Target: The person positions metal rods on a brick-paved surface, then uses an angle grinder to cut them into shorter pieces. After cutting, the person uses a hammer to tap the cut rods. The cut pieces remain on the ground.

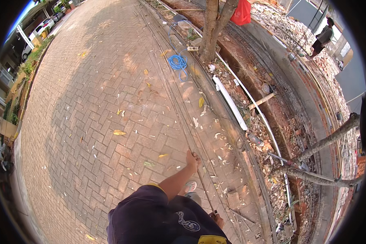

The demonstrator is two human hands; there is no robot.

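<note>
A person in a dark shirt [150,213] is stooping over brick paving [89,142], the left hand [194,160] grasping a long thin rod [204,188] that is running back from that grip toward the body. The right hand [218,221] is curling at the rod's near end, its exact hold too small to tell. A blue coil [177,62] is lying well beyond the left grip; a white bar [230,103] is resting ahead and to its right.
</note>
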